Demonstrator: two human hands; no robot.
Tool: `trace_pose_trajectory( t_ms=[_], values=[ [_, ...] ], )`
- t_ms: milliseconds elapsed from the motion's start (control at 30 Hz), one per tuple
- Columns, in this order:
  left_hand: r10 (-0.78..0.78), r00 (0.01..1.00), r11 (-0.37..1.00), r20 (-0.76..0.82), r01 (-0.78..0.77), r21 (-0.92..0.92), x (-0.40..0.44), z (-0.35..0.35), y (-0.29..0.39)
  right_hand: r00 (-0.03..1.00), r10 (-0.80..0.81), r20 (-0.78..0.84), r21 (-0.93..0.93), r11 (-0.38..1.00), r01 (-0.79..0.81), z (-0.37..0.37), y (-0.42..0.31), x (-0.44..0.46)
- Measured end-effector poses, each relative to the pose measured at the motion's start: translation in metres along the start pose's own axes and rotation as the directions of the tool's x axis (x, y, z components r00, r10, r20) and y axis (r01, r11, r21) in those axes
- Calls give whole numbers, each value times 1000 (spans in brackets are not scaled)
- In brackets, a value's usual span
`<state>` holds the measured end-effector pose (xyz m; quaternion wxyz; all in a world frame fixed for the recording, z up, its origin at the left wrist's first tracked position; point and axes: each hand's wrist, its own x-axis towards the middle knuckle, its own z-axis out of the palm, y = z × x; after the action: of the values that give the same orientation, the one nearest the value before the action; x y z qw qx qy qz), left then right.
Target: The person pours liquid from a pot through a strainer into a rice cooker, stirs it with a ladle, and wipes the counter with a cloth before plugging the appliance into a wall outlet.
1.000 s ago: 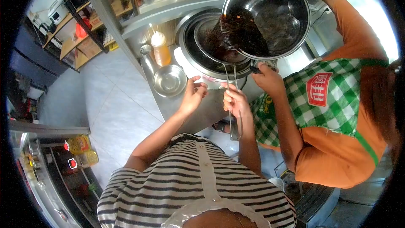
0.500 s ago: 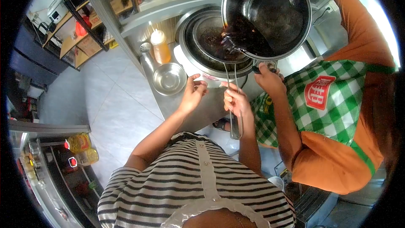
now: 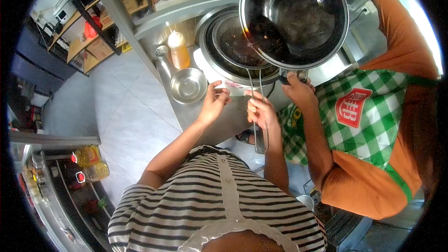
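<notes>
My right hand [image 3: 262, 112] is closed around the long wire handle [image 3: 259, 137] of a round strainer. The strainer's bowl [image 3: 228, 42] rests over a wide pot [image 3: 203, 49] and holds dark wet bits. My left hand [image 3: 214, 104] hovers in front of that pot, fingers loosely bent and apart, with nothing in it. Beside it stands a small steel bowl [image 3: 187, 86]. A co-worker's hand [image 3: 298, 88] grips the handle of a large black pot [image 3: 303, 18], tilted so that dark brown liquid [image 3: 266, 37] gathers at its lip above the strainer.
On the steel counter [image 3: 198, 126], a squeeze bottle [image 3: 178, 51] of amber liquid stands near a shaker [image 3: 162, 52] with a perforated top. The co-worker in a green checked apron [image 3: 322, 121] is close on my right. Oil bottles [image 3: 93, 164] sit at lower left.
The dark liquid in the tilted pot has shrunk, and its stream has thinned. That pot has shifted slightly left. My hands and the strainer stay about where they were.
</notes>
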<state>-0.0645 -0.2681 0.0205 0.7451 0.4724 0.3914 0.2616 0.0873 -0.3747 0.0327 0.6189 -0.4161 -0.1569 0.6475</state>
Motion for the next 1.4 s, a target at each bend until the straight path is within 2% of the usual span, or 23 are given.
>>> trace_pose_trajectory(
  t_ms=[400, 1400],
  values=[
    [-9, 1000, 1000, -23, 9, -8, 2, -1, -2, 999, 12, -33, -10, 1000, -12, -1, 4, 5],
    [44, 999, 999, -2, -44, -21, 0, -7, -15, 1000, -19, 0, -12, 1000, 19, -7, 17, 1]
  ],
)
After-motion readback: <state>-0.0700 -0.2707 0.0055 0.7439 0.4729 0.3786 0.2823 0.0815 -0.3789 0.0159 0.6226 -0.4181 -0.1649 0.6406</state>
